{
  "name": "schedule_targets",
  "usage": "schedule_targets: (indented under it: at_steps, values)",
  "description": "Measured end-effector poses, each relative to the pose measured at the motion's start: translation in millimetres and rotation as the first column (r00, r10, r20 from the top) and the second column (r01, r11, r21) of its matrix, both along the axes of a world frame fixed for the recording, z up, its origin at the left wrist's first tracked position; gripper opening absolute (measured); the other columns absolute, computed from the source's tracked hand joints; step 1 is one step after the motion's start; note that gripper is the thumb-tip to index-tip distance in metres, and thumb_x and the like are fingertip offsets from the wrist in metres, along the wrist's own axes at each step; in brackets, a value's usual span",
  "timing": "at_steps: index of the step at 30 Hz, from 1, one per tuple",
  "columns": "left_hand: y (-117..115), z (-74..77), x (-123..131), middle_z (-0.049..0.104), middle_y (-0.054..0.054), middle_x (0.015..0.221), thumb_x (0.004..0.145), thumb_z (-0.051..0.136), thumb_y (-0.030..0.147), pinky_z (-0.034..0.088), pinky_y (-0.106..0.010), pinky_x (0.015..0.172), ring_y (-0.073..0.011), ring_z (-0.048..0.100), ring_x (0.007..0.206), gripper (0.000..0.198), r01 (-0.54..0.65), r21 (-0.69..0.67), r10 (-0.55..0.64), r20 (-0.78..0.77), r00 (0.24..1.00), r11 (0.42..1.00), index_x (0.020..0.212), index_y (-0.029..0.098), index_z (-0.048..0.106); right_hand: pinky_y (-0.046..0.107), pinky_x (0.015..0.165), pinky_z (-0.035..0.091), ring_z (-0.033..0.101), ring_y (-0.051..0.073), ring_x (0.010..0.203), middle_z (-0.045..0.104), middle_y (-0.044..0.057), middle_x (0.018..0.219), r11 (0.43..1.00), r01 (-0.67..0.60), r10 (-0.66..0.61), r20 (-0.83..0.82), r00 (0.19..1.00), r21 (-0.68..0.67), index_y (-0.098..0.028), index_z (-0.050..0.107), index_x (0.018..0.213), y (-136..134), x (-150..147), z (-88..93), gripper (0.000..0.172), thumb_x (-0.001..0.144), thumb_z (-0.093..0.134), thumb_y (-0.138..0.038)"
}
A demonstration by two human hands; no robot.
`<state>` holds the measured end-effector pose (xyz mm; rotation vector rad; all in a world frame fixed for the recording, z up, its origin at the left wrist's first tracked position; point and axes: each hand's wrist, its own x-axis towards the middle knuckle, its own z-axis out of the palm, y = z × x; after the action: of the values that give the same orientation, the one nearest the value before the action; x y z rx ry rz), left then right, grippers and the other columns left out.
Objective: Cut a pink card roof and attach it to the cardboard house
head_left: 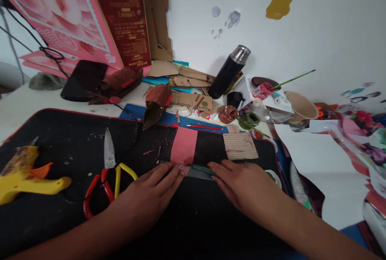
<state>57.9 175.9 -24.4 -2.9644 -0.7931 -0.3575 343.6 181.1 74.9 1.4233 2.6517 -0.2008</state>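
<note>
My left hand (150,191) lies flat on the black mat (60,139), fingers stretched out and pressing the near edge of a pink paper strip (183,145). My right hand (241,187) lies flat beside it, fingers together, pressing on a thin dark green strip (200,170) that runs between both hands. The pink strip extends away from me across the mat.
A yellow glue gun (27,175) and red-and-yellow scissors (105,171) lie at the left. A corrugated cardboard piece (240,146), paint pots (249,120), a black flask (229,71), cardboard scraps (187,99) and white paper (310,163) crowd the back and right.
</note>
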Motion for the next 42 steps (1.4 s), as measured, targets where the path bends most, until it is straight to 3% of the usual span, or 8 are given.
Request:
schedule_targets:
  at_steps: [11,31,42]
  values:
    - [1.6,0.7,1.6,0.065,-0.011,0.151,0.085,0.049,0.005,0.056,-0.043,0.105,-0.0326,0.057,0.133,0.067,0.001,0.001,-0.001,0.006,1.000,1.000,0.152,0.008,0.054,0.033,0.049,0.028,0.071,0.021,0.057,0.080,0.006,0.089,1.000,-0.005,0.004,0.039,0.999,0.028,-0.018,0.074,0.122,-0.6,-2.5,-0.3,0.027,0.097,0.061,-0.016]
    - [2.1,1.5,1.4,0.064,-0.010,0.152,0.089,0.054,0.011,0.057,-0.042,0.103,-0.0330,0.056,0.133,0.063,-0.010,-0.005,0.010,0.015,1.000,1.000,0.152,0.009,0.057,0.034,0.051,0.017,0.066,0.019,0.057,0.075,0.003,0.084,0.998,0.024,-0.017,0.128,0.992,-0.054,-0.021,0.073,0.112,7.1,-12.3,11.6,0.019,0.096,0.064,-0.015]
    - [1.4,-0.3,2.3,0.066,-0.012,0.149,0.086,0.050,0.006,0.056,-0.043,0.103,-0.0331,0.058,0.132,0.065,-0.004,0.004,0.004,0.036,0.999,1.000,0.150,0.007,0.058,0.033,0.052,0.022,0.064,0.017,0.056,0.076,0.005,0.086,1.000,-0.004,0.004,0.069,0.998,-0.011,-0.018,0.073,0.115,4.1,-9.7,13.2,0.022,0.100,0.057,-0.018]
